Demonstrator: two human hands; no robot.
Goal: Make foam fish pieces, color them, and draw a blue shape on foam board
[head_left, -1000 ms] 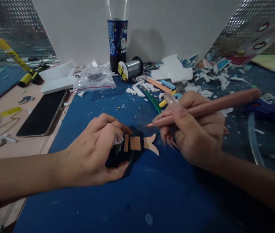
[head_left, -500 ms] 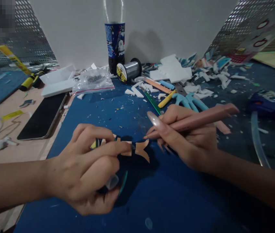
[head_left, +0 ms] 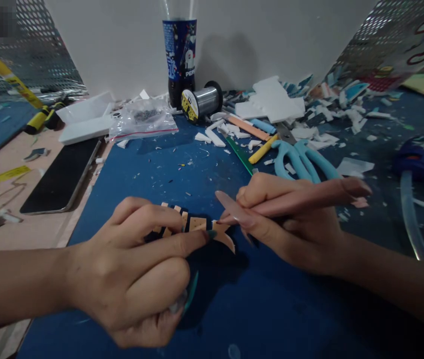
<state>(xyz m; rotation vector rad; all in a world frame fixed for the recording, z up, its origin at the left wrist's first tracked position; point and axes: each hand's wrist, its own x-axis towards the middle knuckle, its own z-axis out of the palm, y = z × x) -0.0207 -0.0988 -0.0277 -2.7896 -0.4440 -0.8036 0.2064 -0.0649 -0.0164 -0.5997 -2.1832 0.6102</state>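
Fishtail piece (head_left: 222,236), tan and forked, by left hand (head_left: 133,271), grip unclear; right hand (head_left: 294,234) holds pink pen (head_left: 298,198).

Wire spool (head_left: 209,101) beside a labelled bottle (head_left: 179,52)

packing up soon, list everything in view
Forked piece: one, tan, centre
Flat pieces: several, tan, left of it
Pen: one, pink, at forked piece
Scissors: one, blue handles, behind pen
Stick: one, yellow, left of scissors
Strips: two, green and orange, near stick
Spool: one, grey, back centre
Bottle: one, blue label, beside spool
Bag: one, clear, left of spool
Box: one, white, left of bag
Phone: one, black, left
Tools: count unclear, yellow and black, back left
Glue gun: one, blue, right
Scraps: many, mostly white, back right
Panel: one, white, back
Mat: one, blue, foreground
Left hand: one, over flat pieces, holding clear object
Right hand: one, holding pen
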